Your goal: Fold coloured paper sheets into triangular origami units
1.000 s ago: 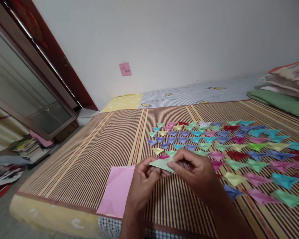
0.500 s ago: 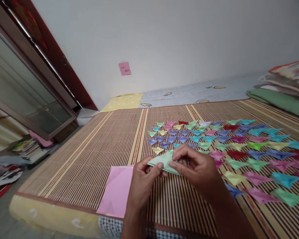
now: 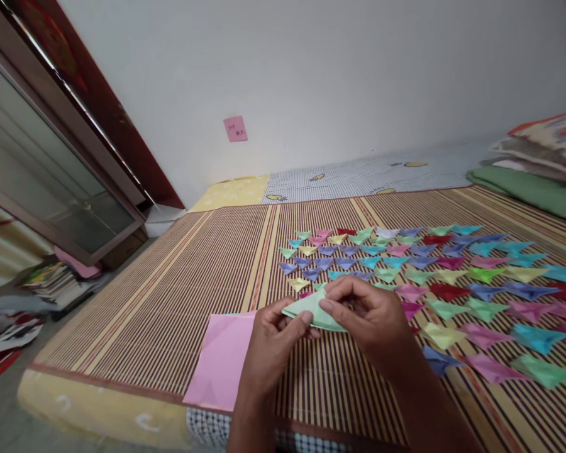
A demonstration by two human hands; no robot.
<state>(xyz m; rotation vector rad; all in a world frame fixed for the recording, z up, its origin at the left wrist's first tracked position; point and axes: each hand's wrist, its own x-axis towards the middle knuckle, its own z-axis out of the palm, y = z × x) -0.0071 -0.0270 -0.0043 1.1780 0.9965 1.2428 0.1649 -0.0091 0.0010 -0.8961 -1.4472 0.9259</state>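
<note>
A pale green folded paper piece (image 3: 317, 313), roughly triangular, is held above the striped mat between both hands. My left hand (image 3: 283, 333) is closed on its left end, thumb on top and fingers beneath. My right hand (image 3: 365, 311) pinches its upper right part between thumb and fingers, hiding that end. A stack of pink paper sheets (image 3: 221, 362) lies on the mat beside my left wrist. Beyond and to the right of my right hand, rows of small folded paper shapes (image 3: 446, 336) in many colours are spread out.
The striped mat (image 3: 170, 296) covers a bed with a yellow and checked sheet (image 3: 330, 179). At the back right are a green folded cloth (image 3: 528, 192) and pillows (image 3: 556, 141). A pink note (image 3: 236, 128) is on the wall. Books (image 3: 56, 283) are piled at the left, by a glass-panelled door (image 3: 75, 182).
Both hands stay on the green paper, which has shifted very slightly to the right. The right fingers have moved a little at its upper edge.
</note>
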